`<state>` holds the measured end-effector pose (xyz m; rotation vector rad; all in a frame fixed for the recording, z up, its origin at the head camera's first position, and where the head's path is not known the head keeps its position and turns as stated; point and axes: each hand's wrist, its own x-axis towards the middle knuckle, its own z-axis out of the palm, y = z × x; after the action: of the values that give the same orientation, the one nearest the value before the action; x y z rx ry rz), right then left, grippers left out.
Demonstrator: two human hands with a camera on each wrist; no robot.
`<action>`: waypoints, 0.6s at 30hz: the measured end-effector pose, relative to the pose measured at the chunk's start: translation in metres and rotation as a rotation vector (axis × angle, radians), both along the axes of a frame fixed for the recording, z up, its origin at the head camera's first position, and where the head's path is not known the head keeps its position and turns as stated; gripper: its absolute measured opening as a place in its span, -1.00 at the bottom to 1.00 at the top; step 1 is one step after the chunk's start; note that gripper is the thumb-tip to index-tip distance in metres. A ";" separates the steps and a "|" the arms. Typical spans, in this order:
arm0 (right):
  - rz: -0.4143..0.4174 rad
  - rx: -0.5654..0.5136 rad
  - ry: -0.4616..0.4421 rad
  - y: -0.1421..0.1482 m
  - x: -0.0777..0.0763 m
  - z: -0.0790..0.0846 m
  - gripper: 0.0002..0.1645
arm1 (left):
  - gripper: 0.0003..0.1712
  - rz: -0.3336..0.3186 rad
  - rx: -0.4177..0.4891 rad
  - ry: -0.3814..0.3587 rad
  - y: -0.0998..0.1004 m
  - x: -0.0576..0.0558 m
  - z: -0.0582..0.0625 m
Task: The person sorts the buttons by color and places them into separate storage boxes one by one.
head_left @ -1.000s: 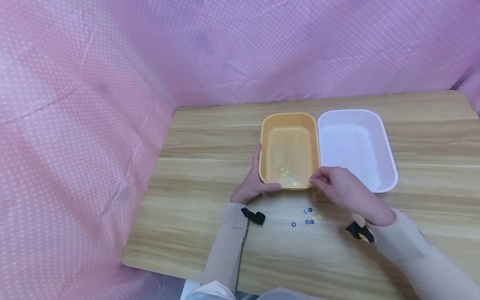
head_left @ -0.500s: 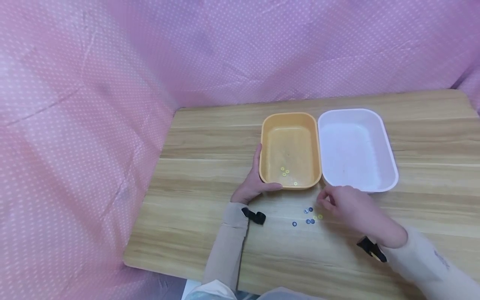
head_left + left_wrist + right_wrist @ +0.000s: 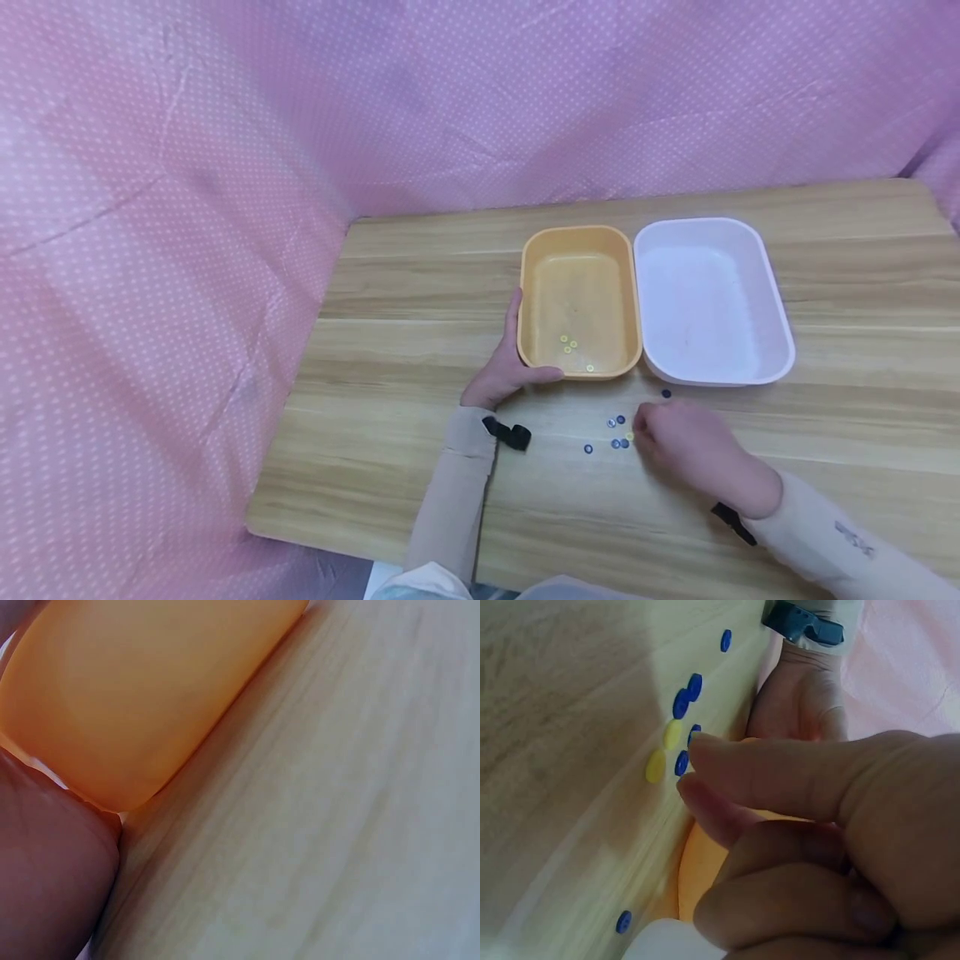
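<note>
My left hand (image 3: 504,367) holds the near left corner of an orange tub (image 3: 527,292), thumb along its front wall and fingers along its left side. In the left wrist view the tub's wall (image 3: 165,690) fills the upper left. Several yellow buttons (image 3: 567,350) lie inside it. My right hand (image 3: 693,446) is low over the table beside small loose buttons. In the right wrist view its thumb and index fingertips are slightly apart, near two yellow buttons (image 3: 655,766) and several blue buttons (image 3: 680,703). Nothing shows between those fingertips.
A white tub (image 3: 705,308) stands against the orange tub's right side. One dark blue button (image 3: 666,393) lies just in front of the white tub, and another blue button (image 3: 588,448) sits left of the group. Pink dotted cloth (image 3: 480,100) hangs behind the wooden table (image 3: 405,350).
My right hand has come from the orange tub's front right corner down toward me to the loose buttons. The dark button by the white tub is now uncovered. My left hand stays put.
</note>
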<state>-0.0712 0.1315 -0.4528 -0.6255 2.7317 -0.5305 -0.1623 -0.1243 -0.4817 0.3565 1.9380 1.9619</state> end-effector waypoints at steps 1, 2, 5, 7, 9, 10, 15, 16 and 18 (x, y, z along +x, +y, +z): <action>0.000 0.006 -0.003 0.000 0.000 0.000 -0.96 | 0.53 0.006 0.003 -0.001 0.000 0.001 0.000; 0.000 0.011 -0.007 -0.001 0.001 0.000 -0.96 | 0.53 0.009 0.006 -0.001 0.001 0.001 0.001; -0.001 0.033 -0.003 -0.001 0.001 0.000 -0.96 | 0.53 0.014 0.003 0.000 0.001 0.001 0.000; -0.004 0.044 0.003 -0.002 0.002 -0.001 -0.94 | 0.54 0.017 0.004 0.004 0.001 0.001 0.000; -0.006 0.052 0.004 -0.002 0.003 -0.001 -0.93 | 0.54 0.015 0.010 -0.002 0.001 0.001 -0.001; -0.006 0.055 0.003 -0.002 0.003 -0.002 -0.93 | 0.54 0.015 0.012 -0.002 0.001 0.001 -0.001; -0.007 0.058 -0.008 -0.002 0.003 -0.004 -0.94 | 0.54 -0.004 0.034 0.005 0.000 0.001 -0.002; -0.008 0.058 -0.008 -0.002 0.003 -0.005 -0.93 | 0.53 -0.008 0.035 0.007 0.000 0.000 -0.002; -0.013 0.056 -0.008 -0.002 0.003 -0.005 -0.92 | 0.53 -0.017 0.039 0.013 0.000 0.000 -0.002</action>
<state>-0.0685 0.1294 -0.4581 -0.5910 2.7347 -0.4573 -0.1627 -0.1243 -0.4840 0.3952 1.9008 1.9937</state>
